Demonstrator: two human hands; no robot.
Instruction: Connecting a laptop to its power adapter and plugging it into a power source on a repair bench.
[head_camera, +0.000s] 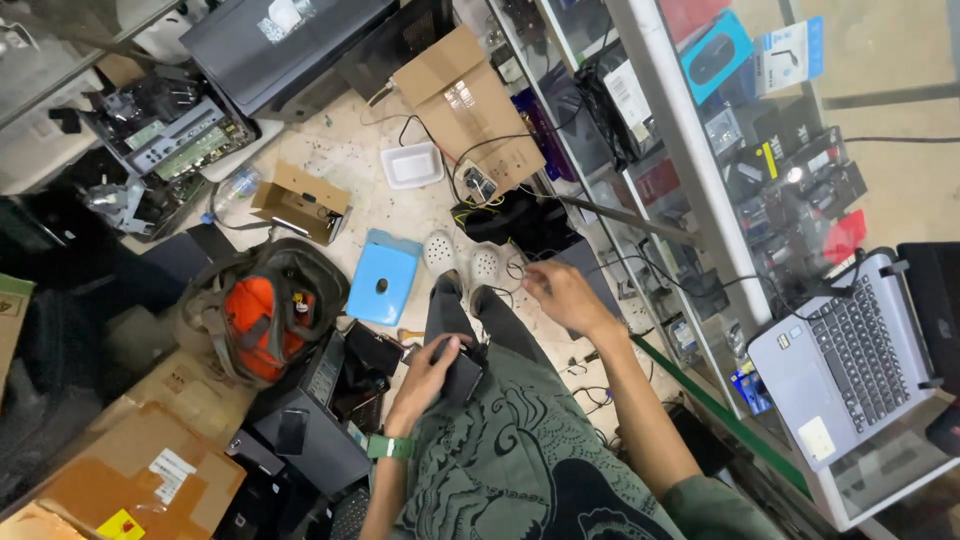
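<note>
I look straight down at my own body, grey trousers and white perforated clogs (440, 251). My left hand (432, 372), with a green band on the wrist, grips a small black device (464, 375) held against my hip. My right hand (558, 293) is stretched forward at the edge of a glass display counter (690, 150), its fingers pinched on a thin dark cable (640, 262) that runs toward the counter. Whether the cable joins the black device is hidden.
An open silver laptop (850, 360) sits on the counter at right. On the floor lie a blue plastic stool (384, 277), an open bag with orange lining (262, 312), cardboard boxes (470, 105), a white tray (412, 164), computer parts (170, 140) and black cases (310, 430).
</note>
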